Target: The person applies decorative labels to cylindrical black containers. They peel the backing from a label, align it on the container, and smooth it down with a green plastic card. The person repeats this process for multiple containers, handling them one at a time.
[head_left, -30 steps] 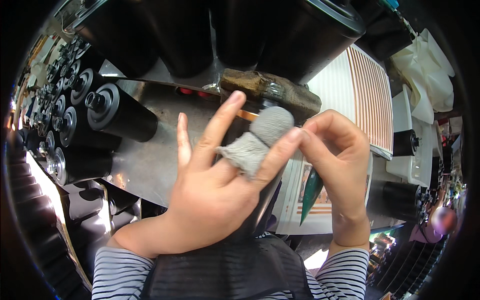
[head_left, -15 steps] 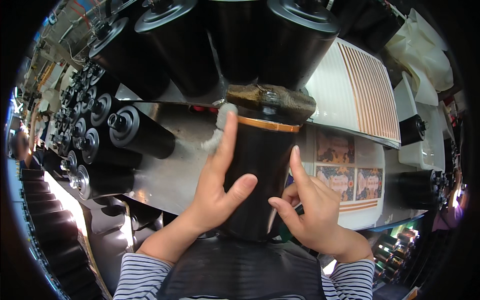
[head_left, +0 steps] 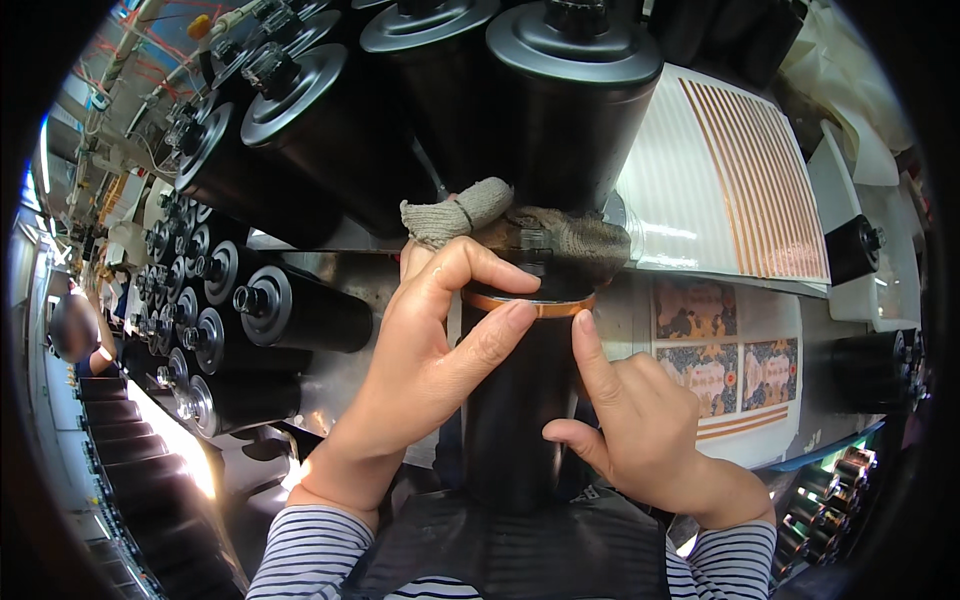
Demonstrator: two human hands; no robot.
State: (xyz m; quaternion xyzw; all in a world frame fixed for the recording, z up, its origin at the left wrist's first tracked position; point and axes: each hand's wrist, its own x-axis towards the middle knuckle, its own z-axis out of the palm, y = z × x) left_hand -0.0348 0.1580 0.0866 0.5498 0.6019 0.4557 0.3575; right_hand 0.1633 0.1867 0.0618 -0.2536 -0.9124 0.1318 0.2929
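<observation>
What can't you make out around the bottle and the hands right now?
All in the head view:
- Lower end of the black bottle: lost against the dark apron.
- Part of the copper-coloured band: covered by the left hand.
- Fingertip inside the grey finger cover: hidden by fabric.
- Right hand: its curled fingertips, hidden behind it.
- Background person: small and blurred.

We're seeing smooth black plastic or metal, can't tell, on the cylinder [head_left: 515, 420], shiny copper-coloured band [head_left: 560, 308], ribbed knit cloth on the finger cover [head_left: 440, 225], glossy striped sheets [head_left: 690, 200], plus a rough, worn brown block [head_left: 590, 245].
</observation>
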